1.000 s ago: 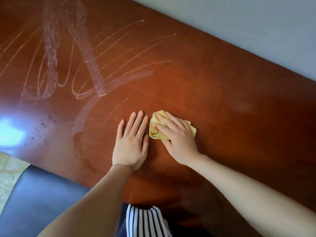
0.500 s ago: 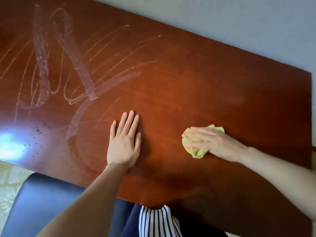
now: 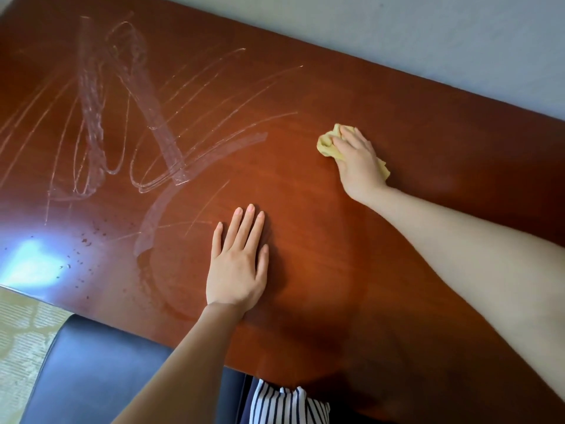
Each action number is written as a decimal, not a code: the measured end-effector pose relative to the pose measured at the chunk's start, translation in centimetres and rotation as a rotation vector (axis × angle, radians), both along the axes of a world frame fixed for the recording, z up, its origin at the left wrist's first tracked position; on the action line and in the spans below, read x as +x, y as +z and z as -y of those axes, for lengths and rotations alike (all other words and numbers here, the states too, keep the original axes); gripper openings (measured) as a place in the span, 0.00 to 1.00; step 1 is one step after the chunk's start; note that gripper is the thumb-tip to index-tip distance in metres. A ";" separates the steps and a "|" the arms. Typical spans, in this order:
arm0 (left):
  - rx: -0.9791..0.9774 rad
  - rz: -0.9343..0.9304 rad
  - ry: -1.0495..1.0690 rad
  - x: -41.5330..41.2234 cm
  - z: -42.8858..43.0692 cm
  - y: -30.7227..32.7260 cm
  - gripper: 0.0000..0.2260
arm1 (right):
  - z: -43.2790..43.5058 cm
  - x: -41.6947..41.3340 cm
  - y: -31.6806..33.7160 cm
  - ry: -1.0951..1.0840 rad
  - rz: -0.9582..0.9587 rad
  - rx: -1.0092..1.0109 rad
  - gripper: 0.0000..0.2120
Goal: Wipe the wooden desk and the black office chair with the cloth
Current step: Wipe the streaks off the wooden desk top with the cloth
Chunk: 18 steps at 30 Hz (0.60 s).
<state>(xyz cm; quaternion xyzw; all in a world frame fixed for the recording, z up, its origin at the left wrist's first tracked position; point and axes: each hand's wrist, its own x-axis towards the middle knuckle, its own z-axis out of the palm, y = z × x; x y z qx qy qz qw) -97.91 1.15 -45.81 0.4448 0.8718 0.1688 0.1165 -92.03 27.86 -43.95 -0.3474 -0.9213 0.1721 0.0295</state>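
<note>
The reddish-brown wooden desk point(image 3: 321, 240) fills most of the view. Wet wipe streaks cover its left half. My right hand point(image 3: 359, 162) presses a crumpled yellow cloth point(image 3: 328, 143) onto the desk, right of centre and toward the far edge. Most of the cloth is hidden under the hand. My left hand point(image 3: 237, 264) lies flat on the desk near the front edge, fingers together and holding nothing. The black office chair point(image 3: 101, 371) shows below the desk's front edge at the bottom left.
A pale wall point(image 3: 428, 32) runs along the desk's far edge. Dark specks and a bright light reflection point(image 3: 33, 264) sit on the desk's front left. Patterned floor point(image 3: 21, 338) shows at the far left. Striped clothing point(image 3: 284, 405) is at the bottom.
My right hand has slid the cloth from beside my left hand rightward, then toward the far edge of the desk. My left hand has stayed flat in place.
</note>
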 end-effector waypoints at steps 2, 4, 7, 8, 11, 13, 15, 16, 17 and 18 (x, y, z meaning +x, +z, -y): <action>0.008 0.006 -0.003 -0.1 0.0 -0.1 0.24 | 1.0 -2.4 -0.4 -0.070 0.042 0.018 0.21; 0.013 0.016 -0.002 -0.2 0.0 -0.1 0.24 | 2.3 -3.4 -0.6 -0.081 0.084 0.037 0.22; 0.008 0.017 0.000 -0.2 0.1 -0.2 0.24 | 4.1 -3.4 -0.6 0.123 0.091 0.039 0.24; 0.004 0.018 -0.001 -0.2 0.1 -0.3 0.24 | 4.8 -3.1 -0.6 0.210 0.086 0.038 0.24; 0.005 0.016 -0.004 -0.2 0.1 -0.3 0.24 | 6.8 -1.5 -0.6 0.389 0.060 0.029 0.26; 0.007 0.007 -0.009 -0.3 0.1 -0.3 0.23 | 8.0 -0.1 -0.7 0.453 0.024 0.030 0.27; 0.009 -0.001 -0.009 -0.3 0.1 -0.4 0.23 | 8.9 1.5 -0.8 0.483 -0.013 0.032 0.27; 0.010 -0.001 -0.009 -0.3 0.1 -0.4 0.23 | 9.3 2.2 -0.9 0.500 -0.028 0.029 0.28; 0.011 0.001 -0.010 -0.3 0.1 -0.3 0.23 | 9.7 2.9 -0.9 0.527 -0.037 0.022 0.27; 0.011 0.004 -0.009 -0.2 0.1 -0.3 0.24 | 10.1 3.7 -0.8 0.567 -0.041 0.013 0.27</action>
